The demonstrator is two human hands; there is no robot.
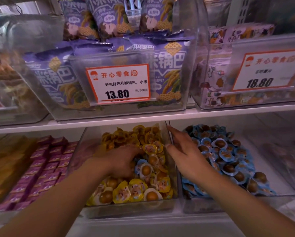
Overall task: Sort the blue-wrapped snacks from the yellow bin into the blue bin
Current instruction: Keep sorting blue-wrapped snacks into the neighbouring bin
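- Shop shelving (109,123), head view: clear bins on two levels; purple bags (167,65) and price tags (118,82) on the upper level.
- Yellow bin (126,207), lower shelf, centre: mostly yellow-wrapped snacks (136,190).
- Blue snack (144,169) lies mid-bin among the yellow ones, just beside the left hand; so the sort looks unfinished.
- Left hand (119,159) is down in the yellow pile, fingers curled into it. Cannot tell if it grips anything; fingertips are buried.
- Right hand (182,151) is over the wall between the two bins, fingers straight and spread, holding nothing.
- Blue bin (271,194), right of the yellow one: full of blue snacks (228,156).
- More strays may sit under the pile; hidden.
- Pink boxes (47,161) fill the bin to the left.
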